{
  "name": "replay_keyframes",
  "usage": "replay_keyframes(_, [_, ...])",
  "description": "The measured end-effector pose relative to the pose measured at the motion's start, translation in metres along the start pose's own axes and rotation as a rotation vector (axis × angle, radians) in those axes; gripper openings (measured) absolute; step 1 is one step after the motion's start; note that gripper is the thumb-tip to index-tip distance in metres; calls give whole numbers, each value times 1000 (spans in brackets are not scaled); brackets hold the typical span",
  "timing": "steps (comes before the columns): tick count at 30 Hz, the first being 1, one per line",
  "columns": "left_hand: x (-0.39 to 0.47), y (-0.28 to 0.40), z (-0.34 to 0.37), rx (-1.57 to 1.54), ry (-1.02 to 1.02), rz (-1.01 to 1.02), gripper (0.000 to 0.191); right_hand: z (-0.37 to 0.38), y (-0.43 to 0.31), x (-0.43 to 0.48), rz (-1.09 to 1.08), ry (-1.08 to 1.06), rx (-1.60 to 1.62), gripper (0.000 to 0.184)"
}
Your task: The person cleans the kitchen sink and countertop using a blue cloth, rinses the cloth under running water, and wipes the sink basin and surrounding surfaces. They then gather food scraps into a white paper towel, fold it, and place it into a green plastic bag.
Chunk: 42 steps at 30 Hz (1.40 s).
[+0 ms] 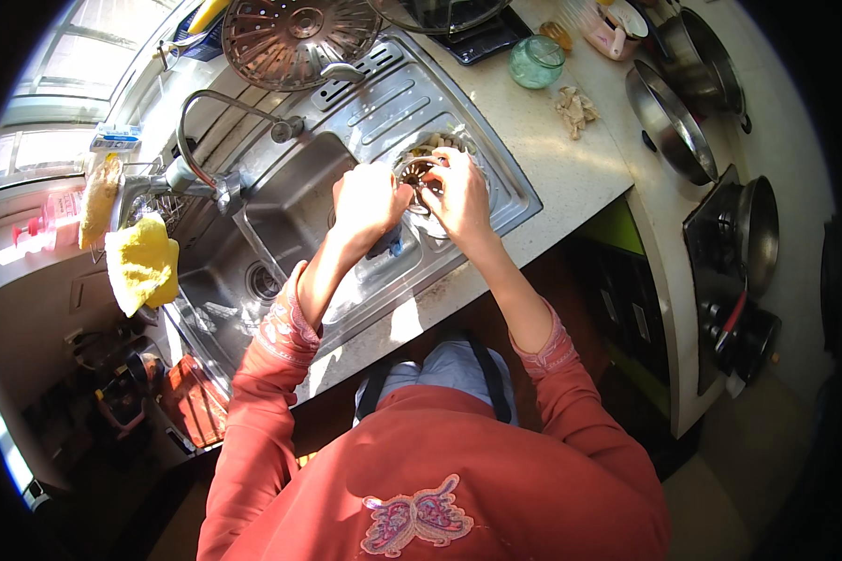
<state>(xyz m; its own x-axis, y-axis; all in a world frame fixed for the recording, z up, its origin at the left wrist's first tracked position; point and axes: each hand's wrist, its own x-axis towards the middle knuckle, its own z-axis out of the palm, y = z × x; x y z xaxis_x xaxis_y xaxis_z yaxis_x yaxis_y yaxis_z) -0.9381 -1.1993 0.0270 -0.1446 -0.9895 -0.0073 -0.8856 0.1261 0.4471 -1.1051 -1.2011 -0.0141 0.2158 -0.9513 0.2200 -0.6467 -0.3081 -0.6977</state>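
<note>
My left hand (370, 205) and my right hand (459, 195) meet over the right part of the steel sink. Between them is a small round slotted metal piece (414, 172), which looks like a sink strainer basket. The fingers of both hands close on its rim. Just beneath it lies a round container (483, 151) with pale food scraps (431, 143) in it, partly covered by my hands. A dark blue item (387, 242) shows below my left hand; its kind is hard to tell.
A steel faucet (230, 195) stands over the basin with its drain (263, 280). Yellow cloths (140, 265) hang at left. A perforated steel steamer plate (302, 42) lies behind the drainboard (400, 105). A green glass jar (536, 62), crumpled paper (575, 112) and pans (671, 123) stand at right.
</note>
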Motion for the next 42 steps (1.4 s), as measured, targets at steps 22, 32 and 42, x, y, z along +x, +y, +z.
replay_keyframes(22, [1,-22,-7,-178,-202,-302,41,-50,-6,9,84,-24,32,13])
replay_keyframes(32, [-12,-39,-18,-144,-198,-316,43,18,36,0,358,-93,51,29])
replay_keyframes(42, [-15,-1,-3,-135,0,-187,35,38,11,11,368,14,519,24])
